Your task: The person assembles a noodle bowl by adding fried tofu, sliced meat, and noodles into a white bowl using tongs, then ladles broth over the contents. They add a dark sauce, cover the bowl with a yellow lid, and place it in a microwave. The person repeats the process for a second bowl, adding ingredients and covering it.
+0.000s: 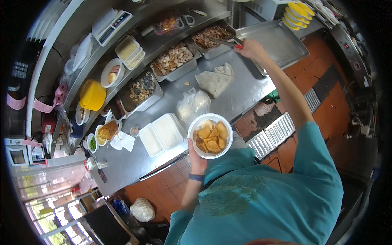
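Note:
My left hand (197,159) grips a round white bowl (198,121) from its near left side, fingers mostly hidden beneath it. Golden-brown chunks, possibly potato (211,138), lie inside the bowl. At the far right of the counter, my right hand (250,50) is closed on red-handled tongs (228,43). The tongs' tips reach into a steel pan (216,52) of chopped brown meat (209,37). Beside it stands a second pan (179,70) with paler chopped meat. A crumpled cloth (216,80) and a clear plastic bag (195,105) lie between the pans and the bowl.
White foam boxes (162,134) sit left of the bowl on the steel counter (126,163). Another pan (143,103) holds dark mixed food. A yellow tub (92,94) and scale (115,27) stand on the shelf. An upper-right steel tray (281,45) adjoins yellow-rimmed dishes (295,17).

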Action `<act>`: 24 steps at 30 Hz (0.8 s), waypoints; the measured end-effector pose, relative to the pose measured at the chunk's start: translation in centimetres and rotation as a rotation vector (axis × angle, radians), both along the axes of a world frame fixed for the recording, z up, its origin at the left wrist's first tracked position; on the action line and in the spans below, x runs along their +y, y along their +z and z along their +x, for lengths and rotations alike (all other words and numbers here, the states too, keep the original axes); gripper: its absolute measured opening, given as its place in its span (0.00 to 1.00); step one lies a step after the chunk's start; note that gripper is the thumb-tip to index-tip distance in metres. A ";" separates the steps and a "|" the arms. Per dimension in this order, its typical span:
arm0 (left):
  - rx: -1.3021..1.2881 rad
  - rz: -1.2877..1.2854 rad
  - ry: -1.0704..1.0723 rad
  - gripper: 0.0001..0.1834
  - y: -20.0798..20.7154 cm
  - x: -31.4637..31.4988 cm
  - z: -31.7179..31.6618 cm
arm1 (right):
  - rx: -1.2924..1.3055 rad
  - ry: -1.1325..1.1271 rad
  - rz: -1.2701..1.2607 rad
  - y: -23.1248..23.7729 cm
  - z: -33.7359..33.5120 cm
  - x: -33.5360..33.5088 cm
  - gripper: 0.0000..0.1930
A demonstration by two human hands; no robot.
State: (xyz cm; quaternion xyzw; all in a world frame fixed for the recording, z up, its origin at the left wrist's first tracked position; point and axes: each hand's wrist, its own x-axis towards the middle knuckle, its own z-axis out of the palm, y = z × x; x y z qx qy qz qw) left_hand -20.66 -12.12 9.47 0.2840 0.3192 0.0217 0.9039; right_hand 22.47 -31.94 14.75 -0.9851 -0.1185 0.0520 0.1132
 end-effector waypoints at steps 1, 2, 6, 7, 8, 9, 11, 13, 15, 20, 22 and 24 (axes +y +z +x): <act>-0.008 -0.002 0.039 0.37 0.1 -0.5 1.2 | 0.054 0.034 -0.063 -0.7 3.2 1.2 0.29; 0.019 -0.036 0.091 0.37 0.2 -0.8 2.6 | 0.094 0.062 -0.126 -1.1 6.1 2.3 0.28; 0.036 0.029 0.146 0.37 0.2 -2.3 6.5 | 0.079 0.173 -0.214 -3.9 12.0 4.9 0.26; 0.027 0.047 0.151 0.38 0.0 -2.5 7.6 | 0.109 0.195 -0.217 -4.3 12.9 5.4 0.25; 0.016 0.049 0.162 0.38 -0.3 -2.7 8.7 | 0.139 0.215 -0.222 -4.6 13.7 5.8 0.24; 0.019 0.030 0.177 0.38 -0.6 -2.9 9.6 | 0.162 0.235 -0.207 -4.9 14.3 5.9 0.24; 0.024 0.005 0.168 0.38 -1.3 -3.2 11.5 | 0.195 0.282 -0.157 -5.5 14.9 5.7 0.23; 0.005 -0.048 0.159 0.38 -2.0 -3.3 13.4 | 0.213 0.343 -0.205 -6.2 15.4 5.2 0.23; -0.011 -0.010 0.151 0.38 -2.8 -3.4 15.1 | 0.252 0.382 -0.203 -7.0 15.9 4.7 0.26; -0.092 0.018 0.166 0.36 -5.6 -3.5 20.6 | 0.385 0.289 0.169 -7.7 16.9 3.1 0.23; -0.140 0.040 0.165 0.36 -6.8 -3.6 22.8 | 0.492 0.237 0.289 -7.5 16.9 1.5 0.20; -0.178 0.048 0.176 0.36 -8.1 -3.6 25.3 | 0.656 0.196 0.400 -6.7 16.4 -0.4 0.17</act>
